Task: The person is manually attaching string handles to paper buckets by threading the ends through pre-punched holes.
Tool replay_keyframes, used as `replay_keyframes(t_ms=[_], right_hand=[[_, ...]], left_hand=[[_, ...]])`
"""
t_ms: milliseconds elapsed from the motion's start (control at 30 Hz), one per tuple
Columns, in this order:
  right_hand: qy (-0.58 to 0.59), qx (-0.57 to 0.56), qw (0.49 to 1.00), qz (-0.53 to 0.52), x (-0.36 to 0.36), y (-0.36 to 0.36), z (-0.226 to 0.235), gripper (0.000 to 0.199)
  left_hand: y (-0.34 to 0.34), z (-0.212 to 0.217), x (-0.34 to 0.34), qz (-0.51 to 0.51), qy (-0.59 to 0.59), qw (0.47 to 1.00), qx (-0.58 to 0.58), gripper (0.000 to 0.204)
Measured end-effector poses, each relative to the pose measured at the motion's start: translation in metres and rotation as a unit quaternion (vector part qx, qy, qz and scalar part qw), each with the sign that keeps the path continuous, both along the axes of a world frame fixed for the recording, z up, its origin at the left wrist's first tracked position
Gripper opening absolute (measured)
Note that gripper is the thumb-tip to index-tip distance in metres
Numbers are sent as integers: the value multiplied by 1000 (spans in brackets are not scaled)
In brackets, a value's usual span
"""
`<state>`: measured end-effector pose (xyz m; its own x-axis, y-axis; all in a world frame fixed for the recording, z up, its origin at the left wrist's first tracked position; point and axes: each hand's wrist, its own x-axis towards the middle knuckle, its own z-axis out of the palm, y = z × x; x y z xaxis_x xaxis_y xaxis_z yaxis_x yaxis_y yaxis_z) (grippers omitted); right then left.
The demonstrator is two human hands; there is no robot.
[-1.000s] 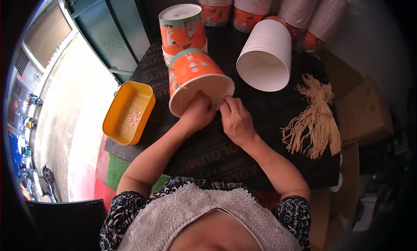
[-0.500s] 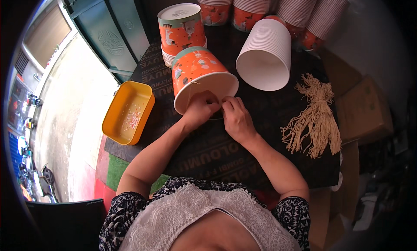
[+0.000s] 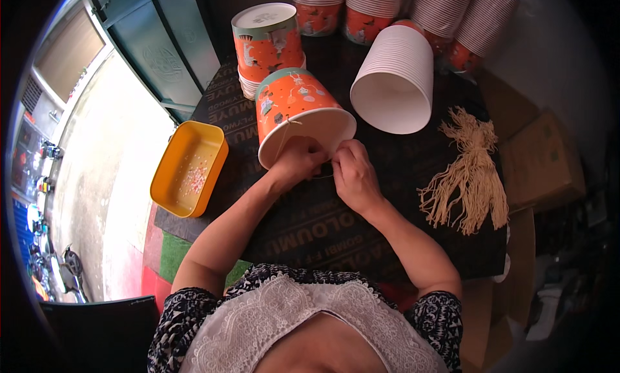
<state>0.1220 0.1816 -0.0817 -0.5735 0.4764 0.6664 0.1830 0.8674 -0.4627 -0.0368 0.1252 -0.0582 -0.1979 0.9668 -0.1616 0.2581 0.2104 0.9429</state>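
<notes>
The round orange paper bucket [image 3: 297,100] is banded grey-green and patterned with figures; the tufted string bundle [image 3: 471,170] is coloured beige.

Beyond the counter's [image 3: 303,211] far left corner, a green metal door [image 3: 158,57] stands open; left of the counter, glaring daylight washes a pale pavement [image 3: 97,199], with motorbikes [image 3: 71,270] parked outside. By the counter's near left corner the floor [image 3: 173,253] shows red and green patches. Right of the counter, cardboard boxes [image 3: 542,160] sit before a dim grey wall [image 3: 549,70].
</notes>
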Motion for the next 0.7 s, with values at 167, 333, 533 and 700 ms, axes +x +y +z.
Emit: replay_keyframes(t_ms=[167, 333, 533, 700], right_hand=[[-67, -74, 993, -65, 4, -9, 14, 9], [-40, -182, 979, -83, 1, -4, 6, 14], [21, -413, 911, -15, -10, -1, 0, 19], [52, -515, 855, 35, -10, 0, -3, 15]], left_hand=[[-2, -4, -3, -36, 2, 999, 12, 14], [-1, -11, -1, -37, 28, 998, 45, 10], [-2, -14, 4, -34, 97, 992, 78, 12], [0, -20, -1, -33, 113, 990, 79, 13]])
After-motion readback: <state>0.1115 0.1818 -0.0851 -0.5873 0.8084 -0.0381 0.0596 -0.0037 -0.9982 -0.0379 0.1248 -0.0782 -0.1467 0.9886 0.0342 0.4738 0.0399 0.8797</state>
